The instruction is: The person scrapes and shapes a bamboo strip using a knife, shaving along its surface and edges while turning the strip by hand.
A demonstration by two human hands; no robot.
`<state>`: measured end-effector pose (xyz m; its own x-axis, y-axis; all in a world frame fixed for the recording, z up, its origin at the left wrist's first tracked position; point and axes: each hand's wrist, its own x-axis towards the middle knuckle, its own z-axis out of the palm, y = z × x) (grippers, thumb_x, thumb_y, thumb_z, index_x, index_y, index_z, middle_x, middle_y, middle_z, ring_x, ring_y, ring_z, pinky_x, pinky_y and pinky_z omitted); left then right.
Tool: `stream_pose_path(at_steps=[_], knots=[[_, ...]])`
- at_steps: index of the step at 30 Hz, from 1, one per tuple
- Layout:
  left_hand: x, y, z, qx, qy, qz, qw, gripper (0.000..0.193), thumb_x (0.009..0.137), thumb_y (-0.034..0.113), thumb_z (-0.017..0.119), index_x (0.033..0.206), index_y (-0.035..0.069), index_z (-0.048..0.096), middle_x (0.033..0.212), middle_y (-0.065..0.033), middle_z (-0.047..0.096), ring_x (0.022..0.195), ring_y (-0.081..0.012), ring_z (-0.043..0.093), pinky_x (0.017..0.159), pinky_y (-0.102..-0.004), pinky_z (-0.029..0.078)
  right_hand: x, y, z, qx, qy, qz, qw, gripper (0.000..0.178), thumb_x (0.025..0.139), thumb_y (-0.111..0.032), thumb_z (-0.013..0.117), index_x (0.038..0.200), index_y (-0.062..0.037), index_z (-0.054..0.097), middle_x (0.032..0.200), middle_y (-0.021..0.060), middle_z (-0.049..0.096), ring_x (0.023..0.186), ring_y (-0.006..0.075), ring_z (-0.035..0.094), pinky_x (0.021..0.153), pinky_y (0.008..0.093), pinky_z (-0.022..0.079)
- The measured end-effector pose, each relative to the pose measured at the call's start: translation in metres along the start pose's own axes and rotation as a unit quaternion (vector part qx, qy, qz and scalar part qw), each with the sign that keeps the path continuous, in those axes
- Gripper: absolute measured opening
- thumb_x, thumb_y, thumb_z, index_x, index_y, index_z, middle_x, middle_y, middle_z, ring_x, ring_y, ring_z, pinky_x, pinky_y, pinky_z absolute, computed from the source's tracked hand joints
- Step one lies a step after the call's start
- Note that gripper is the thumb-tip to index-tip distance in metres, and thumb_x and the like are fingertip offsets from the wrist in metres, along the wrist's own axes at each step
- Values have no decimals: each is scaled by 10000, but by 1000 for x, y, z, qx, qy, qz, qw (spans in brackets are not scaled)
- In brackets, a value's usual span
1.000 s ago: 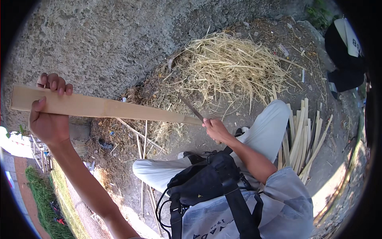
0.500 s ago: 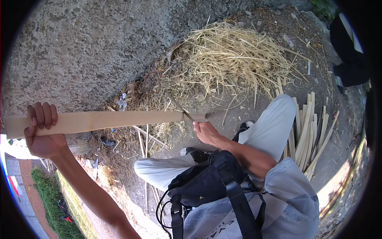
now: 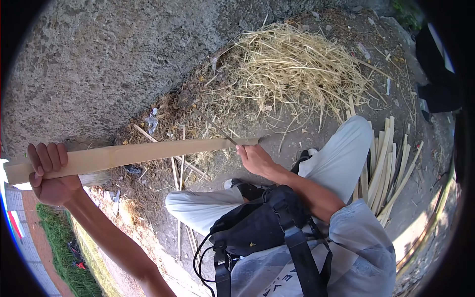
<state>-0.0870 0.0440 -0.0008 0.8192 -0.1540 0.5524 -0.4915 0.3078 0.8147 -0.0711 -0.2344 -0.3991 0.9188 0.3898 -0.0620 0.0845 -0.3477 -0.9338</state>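
My left hand (image 3: 53,173) is wrapped round the left part of a long, flat, pale bamboo slat (image 3: 148,152), held out to the left. From there the slat narrows toward its far right end, near the ground. My right hand (image 3: 256,159) is closed beside that end. A thin, dark knife blade (image 3: 217,128) sticks out of its grip toward the upper left and crosses the slat. The knife's handle is hidden in my fingers. Whether the edge bites into the slat cannot be made out.
A heap of thin pale shavings (image 3: 302,64) lies on the dirt ahead. Several split slats (image 3: 383,163) rest by my right knee. A rough stone wall (image 3: 118,64) rises at the upper left. A black bag (image 3: 257,227) is strapped at my front, and dark footwear (image 3: 438,96) shows at far right.
My left hand and the slat's left end have sunk a little. The knife and my right hand have shifted slightly left along the slat, still closed.
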Motion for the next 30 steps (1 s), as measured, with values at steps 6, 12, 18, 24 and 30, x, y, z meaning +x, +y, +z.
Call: stream_pose_path(at_steps=[6, 12, 18, 24, 30], knots=[[-4, -1, 8, -14, -54, -2, 998, 178, 727, 55, 555, 686, 129, 398, 557, 19, 312, 524, -113, 277, 546, -276, 286, -2, 37, 21, -37, 38, 61, 997, 460, 1003, -297, 423, 779, 54, 619, 716, 298, 613, 725, 477, 619, 693, 537, 495], [-5, -3, 11, -14, -68, 2, 998, 195, 734, 63, 567, 651, 147, 411, 508, 27, 330, 479, -108, 311, 514, -264, 327, 2, 38, 7, -4, -29, 101, 994, 505, 1016, -343, 375, 819, 40, 640, 703, 267, 618, 691, 439, 629, 670, 520, 480], [-3, 2, 12, 4, -57, 32, 998, 205, 734, 44, 556, 623, 154, 423, 465, 33, 341, 405, -92, 296, 448, -245, 310, -11, -53, -13, 85, -9, -62, 994, 429, 1011, -314, 430, 841, 20, 640, 657, 227, 612, 626, 412, 613, 604, 477, 464], [2, -10, 28, -31, -122, 42, 991, 242, 739, 5, 526, 582, 153, 418, 408, 39, 343, 311, -67, 292, 345, -218, 306, -3, 87, 4, -147, -33, 108, 983, 582, 1020, -350, 344, 719, 71, 609, 620, 242, 614, 533, 392, 616, 543, 452, 512], [25, -27, 47, -18, -163, 46, 985, 190, 806, 37, 504, 660, 141, 441, 431, 35, 365, 306, -62, 271, 322, -230, 285, 14, -11, -39, 85, -100, 172, 976, 554, 1026, -369, 329, 773, 14, 639, 492, 116, 502, 376, 253, 514, 431, 415, 445]])
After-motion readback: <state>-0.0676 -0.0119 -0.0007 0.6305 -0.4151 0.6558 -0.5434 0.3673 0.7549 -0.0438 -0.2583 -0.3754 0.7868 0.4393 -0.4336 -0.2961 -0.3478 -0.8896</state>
